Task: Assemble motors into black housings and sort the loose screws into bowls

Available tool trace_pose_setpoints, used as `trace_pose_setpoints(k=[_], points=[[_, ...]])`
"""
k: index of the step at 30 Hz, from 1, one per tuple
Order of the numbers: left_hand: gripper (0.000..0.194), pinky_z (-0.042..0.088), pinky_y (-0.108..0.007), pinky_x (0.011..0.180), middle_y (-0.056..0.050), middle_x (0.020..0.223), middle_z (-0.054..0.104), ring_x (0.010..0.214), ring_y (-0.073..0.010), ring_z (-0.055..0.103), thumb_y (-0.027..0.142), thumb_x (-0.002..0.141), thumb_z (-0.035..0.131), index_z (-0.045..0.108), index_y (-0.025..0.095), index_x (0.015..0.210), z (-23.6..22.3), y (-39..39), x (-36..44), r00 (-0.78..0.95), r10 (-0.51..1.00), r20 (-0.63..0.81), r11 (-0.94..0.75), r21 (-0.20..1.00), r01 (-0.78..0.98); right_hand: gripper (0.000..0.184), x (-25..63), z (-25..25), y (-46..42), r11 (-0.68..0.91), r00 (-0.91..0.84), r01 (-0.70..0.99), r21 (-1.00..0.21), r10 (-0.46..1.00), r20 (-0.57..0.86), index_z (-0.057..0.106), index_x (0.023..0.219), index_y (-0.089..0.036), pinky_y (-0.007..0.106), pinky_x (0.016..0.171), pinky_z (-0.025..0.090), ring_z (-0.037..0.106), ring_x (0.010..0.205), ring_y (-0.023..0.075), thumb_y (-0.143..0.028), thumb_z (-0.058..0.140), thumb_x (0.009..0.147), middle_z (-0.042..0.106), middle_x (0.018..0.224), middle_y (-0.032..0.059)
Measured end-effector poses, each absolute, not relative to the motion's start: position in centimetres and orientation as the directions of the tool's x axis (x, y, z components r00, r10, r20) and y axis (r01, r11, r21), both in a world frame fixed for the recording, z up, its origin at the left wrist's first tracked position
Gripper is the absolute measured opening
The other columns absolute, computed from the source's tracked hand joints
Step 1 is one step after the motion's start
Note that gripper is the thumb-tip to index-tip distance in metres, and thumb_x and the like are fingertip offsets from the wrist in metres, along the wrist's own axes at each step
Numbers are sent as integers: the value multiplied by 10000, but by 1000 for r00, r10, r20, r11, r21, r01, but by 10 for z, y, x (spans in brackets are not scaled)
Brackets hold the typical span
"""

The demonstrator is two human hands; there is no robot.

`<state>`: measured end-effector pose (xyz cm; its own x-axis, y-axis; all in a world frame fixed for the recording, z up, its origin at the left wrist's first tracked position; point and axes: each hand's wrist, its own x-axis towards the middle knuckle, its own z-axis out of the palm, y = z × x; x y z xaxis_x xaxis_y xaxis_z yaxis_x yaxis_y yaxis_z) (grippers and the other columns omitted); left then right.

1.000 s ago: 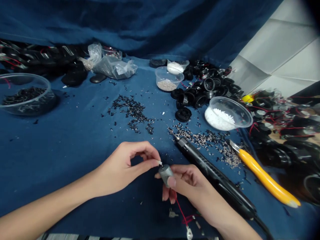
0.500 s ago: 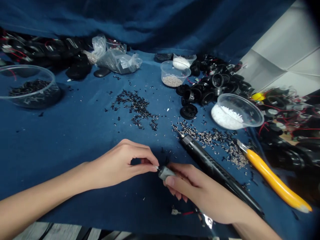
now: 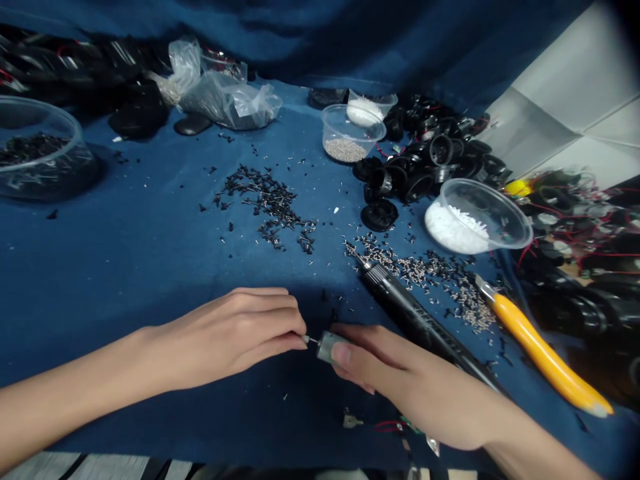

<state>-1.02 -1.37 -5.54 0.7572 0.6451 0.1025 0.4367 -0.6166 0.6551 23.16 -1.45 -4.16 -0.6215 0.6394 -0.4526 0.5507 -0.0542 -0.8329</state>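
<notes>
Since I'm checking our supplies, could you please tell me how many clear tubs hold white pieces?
2: the nearer tub beyond the yellow-handled tool, and the farther tub at the back, partly behind the tub of beige bits. More may be hidden.

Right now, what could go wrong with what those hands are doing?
The tiny white piece in the left hand might slip and get lost among the screws. The red wires by the right hand could snag. The yellow tool has a bare tip that might nick a reaching hand.

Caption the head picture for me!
Right hand holds a gray cylinder; left hand pinches a white piece by its shaft.
</notes>
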Motion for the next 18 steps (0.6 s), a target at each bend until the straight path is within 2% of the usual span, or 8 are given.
trace_pose_setpoints(k=[4,8,10,13,18], points=[[180,419,-253,752,-37,861,616,818,-144,562,216,993,453,598,151,910,-60,-15,-13,745,654,128,-611,671,421,432,231,-40,-13,-58,-614,568,-821,634,-470,654,866,-218,271,679,439,573,702,144,-581,438,955,636,764,-9],[190,433,-254,747,-31,855,628,816,-145,562,213,993,452,600,151,892,-61,-15,-13,760,631,156,-649,643,406,376,227,-33,-14,-57,-575,612,-789,653,-493,714,975,-220,282,797,462,629,931,199,-527,500,946,706,951,17],[201,443,-259,748,-34,853,635,815,-149,567,208,992,452,610,138,891,-61,-16,-13,770,617,162,-675,612,412,396,225,-30,-16,-34,-560,641,-767,662,-498,716,1058,-230,286,807,469,629,994,215,-540,500,941,710,1025,23],[218,451,-261,735,-42,845,642,805,-156,575,188,988,449,624,120,880,-63,-18,-14,782,598,175,-710,568,416,438,222,-29,-17,14,-548,681,-732,672,-498,709,1103,-250,279,753,482,647,968,212,-578,467,941,713,1048,19],[215,442,-268,699,-41,808,635,764,-159,578,181,975,472,637,117,853,-68,-24,-13,757,622,200,-714,541,444,447,221,-28,-17,127,-539,742,-659,697,-472,720,1019,-250,271,620,451,659,784,186,-600,456,933,718,894,9]])
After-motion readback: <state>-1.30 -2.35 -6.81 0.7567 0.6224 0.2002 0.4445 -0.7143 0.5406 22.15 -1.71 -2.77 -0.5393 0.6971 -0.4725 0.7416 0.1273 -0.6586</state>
